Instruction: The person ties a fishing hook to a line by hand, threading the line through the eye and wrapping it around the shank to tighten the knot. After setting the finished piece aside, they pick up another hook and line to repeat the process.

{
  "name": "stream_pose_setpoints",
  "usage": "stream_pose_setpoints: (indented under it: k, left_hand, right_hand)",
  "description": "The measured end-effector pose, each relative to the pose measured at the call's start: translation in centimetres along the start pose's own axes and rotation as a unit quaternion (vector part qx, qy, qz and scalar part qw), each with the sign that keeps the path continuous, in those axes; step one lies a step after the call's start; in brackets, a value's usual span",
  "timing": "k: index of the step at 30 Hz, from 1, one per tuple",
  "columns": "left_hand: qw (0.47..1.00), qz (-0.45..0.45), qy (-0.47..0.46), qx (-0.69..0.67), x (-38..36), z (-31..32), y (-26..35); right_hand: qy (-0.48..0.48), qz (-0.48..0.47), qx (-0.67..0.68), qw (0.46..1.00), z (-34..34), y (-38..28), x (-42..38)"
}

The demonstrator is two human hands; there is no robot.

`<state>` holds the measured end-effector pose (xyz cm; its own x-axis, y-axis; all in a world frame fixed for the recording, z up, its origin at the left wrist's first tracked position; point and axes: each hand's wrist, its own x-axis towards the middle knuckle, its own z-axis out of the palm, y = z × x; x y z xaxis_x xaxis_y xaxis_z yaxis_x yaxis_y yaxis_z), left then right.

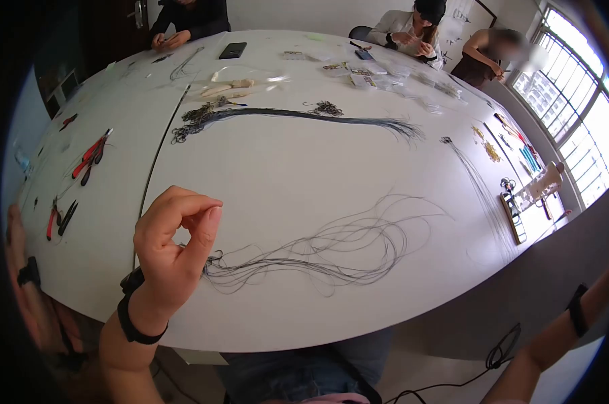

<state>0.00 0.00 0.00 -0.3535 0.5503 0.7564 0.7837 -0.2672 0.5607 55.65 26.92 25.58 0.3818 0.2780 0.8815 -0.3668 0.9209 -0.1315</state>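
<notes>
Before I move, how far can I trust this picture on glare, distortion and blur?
Head view: the window is very bright, partly washed out; head view: the table's rim bows and the picture's corners go dark; head view: the left hand looks fairly sharp, but the thin strands fade in places against white, so single ones are hard to follow.

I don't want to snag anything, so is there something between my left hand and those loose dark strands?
Nothing visible stands between your left hand and the loose dark strands; the hand overlaps their left end in this view.
</notes>
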Motion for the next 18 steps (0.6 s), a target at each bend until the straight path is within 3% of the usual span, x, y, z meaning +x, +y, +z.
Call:
stream_pose_setpoints:
  k: [2,4,6,8,9,12,13,14,18]
  left_hand:
    - [1.000,0.003,-0.002,0.006,-0.2,-0.2,-0.2]
    - [1.000,-0.002,-0.002,0.005,-0.1,0.1,0.3]
    - [1.000,0.001,0.000,0.006,0.0,-0.1,0.3]
    - [1.000,-0.010,-0.015,0.000,-0.1,-0.3,0.2]
    - [1.000,-0.009,-0.015,-0.001,-0.1,-0.3,0.2]
    - [1.000,-0.006,-0.001,0.011,-0.1,-0.5,0.2]
    - [1.000,0.001,0.011,0.022,-0.1,-0.5,0.2]
    - [0.999,0.007,0.023,0.032,-0.1,-0.6,0.2]
    - [0.998,0.002,0.057,0.033,0.0,-0.9,0.1]
  right_hand:
    - [0.016,-0.037,-0.027,0.999,0.0,0.0,0.1]
    - [0.026,-0.192,-0.309,0.931,3.5,2.4,-1.8]
    - [-0.055,-0.170,-0.464,0.868,2.1,5.7,-2.6]
    - [-0.273,-0.171,-0.487,0.812,-6.7,12.6,3.0]
    - [-0.213,-0.037,-0.499,0.839,-7.8,15.2,1.4]
    - [-0.188,0.097,-0.544,0.812,-4.4,21.8,-6.0]
    - [-0.236,0.057,-0.574,0.782,-5.1,24.6,-7.5]
    - [-0.240,0.060,-0.567,0.786,-5.7,27.7,-9.3]
    - [-0.325,0.135,-0.606,0.713,-2.3,32.7,-17.3]
